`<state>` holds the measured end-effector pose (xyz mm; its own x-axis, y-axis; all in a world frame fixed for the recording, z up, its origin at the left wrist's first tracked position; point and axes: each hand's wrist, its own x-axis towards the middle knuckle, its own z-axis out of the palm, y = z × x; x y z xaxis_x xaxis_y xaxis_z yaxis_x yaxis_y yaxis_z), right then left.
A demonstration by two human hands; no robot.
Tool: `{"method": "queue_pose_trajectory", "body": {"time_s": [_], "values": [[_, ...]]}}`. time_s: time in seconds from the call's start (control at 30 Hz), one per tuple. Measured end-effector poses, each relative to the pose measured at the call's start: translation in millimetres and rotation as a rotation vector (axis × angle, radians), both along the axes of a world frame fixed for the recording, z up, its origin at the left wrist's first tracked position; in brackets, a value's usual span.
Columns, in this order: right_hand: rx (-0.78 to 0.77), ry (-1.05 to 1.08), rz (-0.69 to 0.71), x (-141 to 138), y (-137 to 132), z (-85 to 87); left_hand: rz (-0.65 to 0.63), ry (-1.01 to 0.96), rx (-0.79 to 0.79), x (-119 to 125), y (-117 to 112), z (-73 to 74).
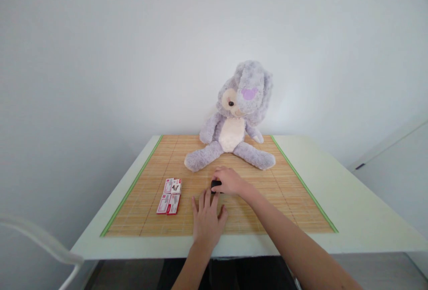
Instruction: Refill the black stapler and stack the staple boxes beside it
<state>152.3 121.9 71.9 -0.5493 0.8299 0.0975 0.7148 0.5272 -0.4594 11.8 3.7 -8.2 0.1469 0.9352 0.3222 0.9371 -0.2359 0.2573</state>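
My right hand [229, 181] is closed around a small black object [216, 184], most of it hidden under the fingers, so its kind does not show. Palm down on the bamboo mat [254, 214], my left hand [207, 218] lies with its fingers spread. Its fingertips reach close to the near side of the black object; whether they touch it I cannot tell. Left of my hands, several small red-and-white boxes [173, 204] sit side by side in a block on the mat.
A grey-purple plush rabbit [233, 134] sits at the back of the mat, legs spread toward me. The mat has green edges and covers the middle of a white table [334, 183]. A wall [133, 49] stands behind. A white curved tube [43, 241] shows at lower left.
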Motion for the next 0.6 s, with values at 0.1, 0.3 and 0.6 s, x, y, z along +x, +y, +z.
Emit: {"method": "queue_pose_trajectory", "body": {"time_s": [0.1, 0.3, 0.6], "values": [[0.020, 0.010, 0.029, 13, 0, 18.4, 0.000, -0.012, 0.001, -1, 0, -0.2], [0.009, 0.159, -0.152, 75, -28, 35.2, 0.004, -0.040, -0.002, -1, 1, -1.2], [-0.099, 0.484, -0.517, 142, -70, -34.1, 0.003, -0.047, -0.003, -2, 0, 1.8]]}}
